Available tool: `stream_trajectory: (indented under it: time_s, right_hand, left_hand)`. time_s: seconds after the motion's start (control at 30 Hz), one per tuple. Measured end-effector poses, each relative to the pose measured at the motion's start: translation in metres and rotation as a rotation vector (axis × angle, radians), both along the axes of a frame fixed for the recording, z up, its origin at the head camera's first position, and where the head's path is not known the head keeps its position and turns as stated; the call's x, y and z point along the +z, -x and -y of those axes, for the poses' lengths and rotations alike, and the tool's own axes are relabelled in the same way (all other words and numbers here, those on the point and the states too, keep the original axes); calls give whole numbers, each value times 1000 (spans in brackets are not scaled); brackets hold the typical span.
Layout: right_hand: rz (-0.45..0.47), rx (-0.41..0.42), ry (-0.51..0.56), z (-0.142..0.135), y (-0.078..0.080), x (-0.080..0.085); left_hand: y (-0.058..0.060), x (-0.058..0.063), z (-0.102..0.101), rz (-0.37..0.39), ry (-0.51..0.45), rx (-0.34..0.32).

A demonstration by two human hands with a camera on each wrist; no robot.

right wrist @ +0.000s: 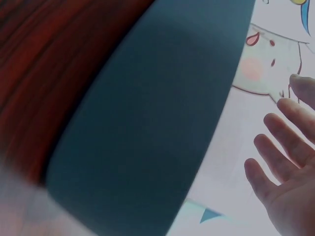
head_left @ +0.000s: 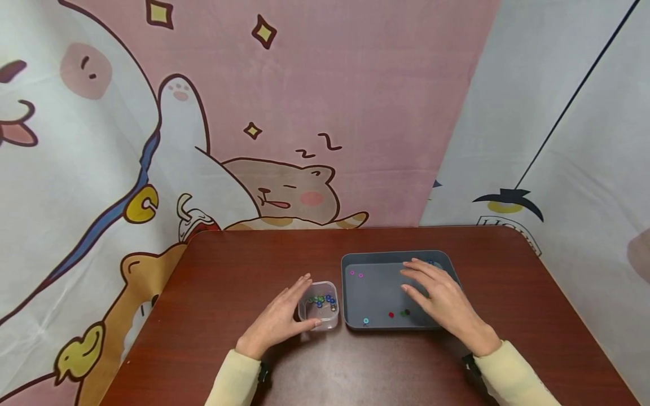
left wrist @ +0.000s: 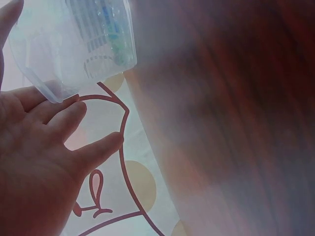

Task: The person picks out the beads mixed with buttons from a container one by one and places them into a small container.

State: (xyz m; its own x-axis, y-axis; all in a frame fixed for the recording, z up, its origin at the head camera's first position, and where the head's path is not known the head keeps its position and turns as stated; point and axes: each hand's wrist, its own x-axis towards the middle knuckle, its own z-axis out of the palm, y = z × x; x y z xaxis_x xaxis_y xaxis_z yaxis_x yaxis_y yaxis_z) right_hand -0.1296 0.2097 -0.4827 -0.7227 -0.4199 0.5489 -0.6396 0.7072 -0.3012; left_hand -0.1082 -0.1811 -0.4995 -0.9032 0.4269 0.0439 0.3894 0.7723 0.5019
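My left hand holds a small clear plastic box, thumb at its near side and fingertips along its left side. Several green and blue beads lie inside it. In the left wrist view the box stands between thumb and fingers, with the little finger apart from it. Over the right part of a grey tray hovers my right hand, fingers spread and holding nothing. Two pink rings, a light blue ring, a red bead and dark green pieces lie in the tray.
Box and tray sit side by side on a brown wooden table, a narrow gap between them. Small blue pieces lie near the tray's far edge, partly behind the right hand. A printed cartoon cloth hangs behind the table.
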Motion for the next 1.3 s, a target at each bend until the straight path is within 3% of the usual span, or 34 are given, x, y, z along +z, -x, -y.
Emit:
stream_trajectory:
  time_s: [0.47, 0.8, 1.3]
  right_hand:
    - [15, -116, -2, -35, 11, 1]
    - [72, -193, -31, -57, 28, -1]
    - [155, -183, -118, -71, 51, -12]
  left_hand:
    - [0, 1, 1, 5, -10, -2]
    - [0, 0, 1, 7, -5, 0]
    - [0, 0, 0, 9, -15, 1]
